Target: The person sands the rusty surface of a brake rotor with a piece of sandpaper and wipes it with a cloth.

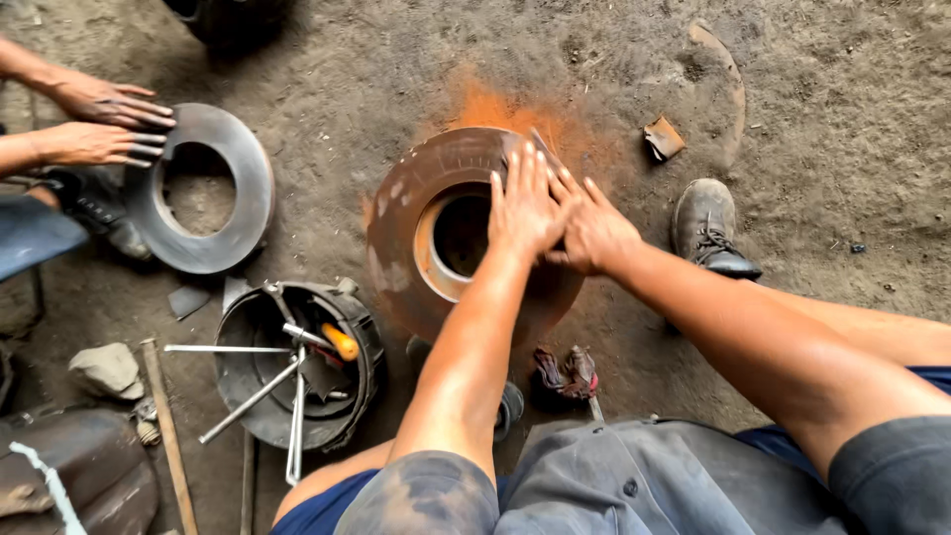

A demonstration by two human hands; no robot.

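A bare earthen floor (822, 99), grey-brown and packed hard, fills the scene under flat, even daylight that casts only soft shadows. A patch of orange rust dust (495, 104) stains the dirt near the centre. Scattered about lie a curved strip of metal (731, 84), a small rusty scrap (663, 138) beside it, a pale stone (106, 370) at the left and a wooden handle (166, 431) running toward the lower edge. A round black tub (260, 332) holding long steel rods and an orange-handled tool sits on the ground at lower left. A dark rounded metal piece (84, 481) occupies the bottom left corner. No walls or windows are in view.
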